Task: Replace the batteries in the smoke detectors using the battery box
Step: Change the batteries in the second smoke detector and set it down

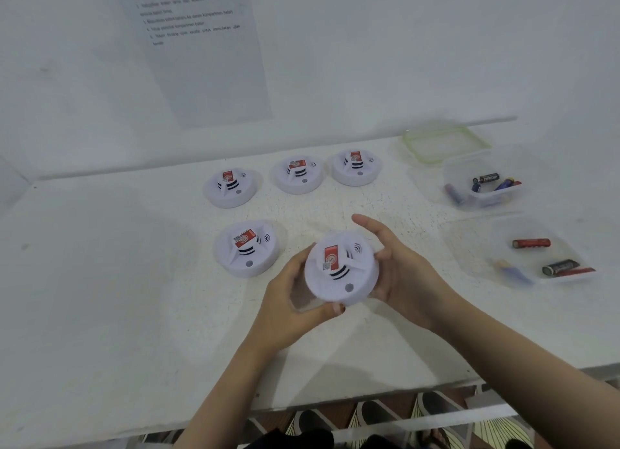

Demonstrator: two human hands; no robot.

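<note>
I hold a round white smoke detector (340, 269) with a red sticker above the table, top face towards me. My left hand (292, 301) grips its lower left rim, thumb under the front edge. My right hand (399, 271) cups its right side with fingers curled round the rim. Several more detectors lie on the table: one (247, 247) just left of my hands, and three in a back row (231, 187), (297, 175), (356, 167). A clear battery box (483, 185) with several batteries stands at the right. A nearer clear tray (523, 250) holds loose batteries.
A clear lid with a green rim (446, 143) lies behind the battery box. A printed instruction sheet (198, 46) hangs on the white wall. The white table (117, 281) ends at a front edge (369, 405), with patterned floor below.
</note>
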